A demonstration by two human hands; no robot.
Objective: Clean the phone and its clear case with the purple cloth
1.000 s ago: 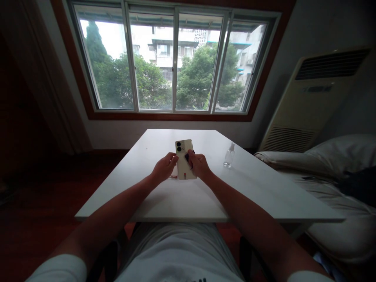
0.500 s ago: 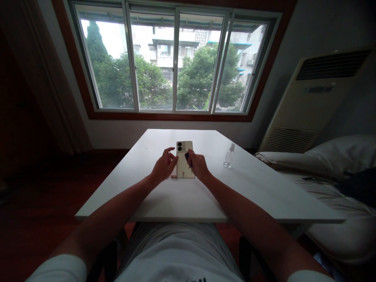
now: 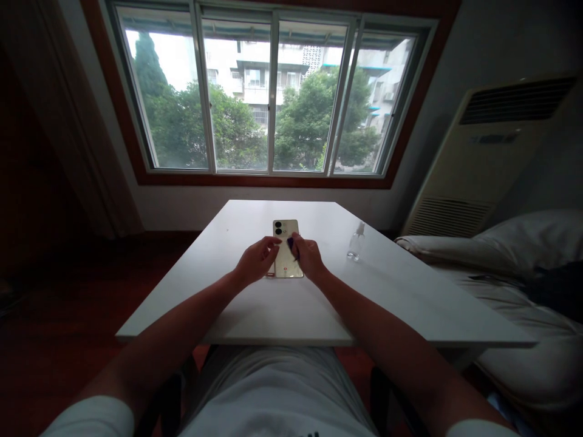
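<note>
A cream phone (image 3: 286,255) with two dark camera lenses lies back up on the white table (image 3: 319,303). My left hand (image 3: 255,262) rests at its left edge, fingers curled onto the phone's back. My right hand (image 3: 308,255) sits at the phone's right edge and pinches a small dark item (image 3: 289,243) against it; I cannot make out what that item is. A small red-and-white slip (image 3: 269,275) peeks out under the phone's lower left corner.
A small clear spray bottle (image 3: 356,241) stands on the table to the right. A bed with a pale pillow (image 3: 501,243) lies at the right, a standing air conditioner (image 3: 487,152) behind it. A wide window (image 3: 268,91) faces the table.
The phone was tilted up off the table a second ago and now lies flat. My left fingers lifted apart briefly, then came down onto the phone's back.
</note>
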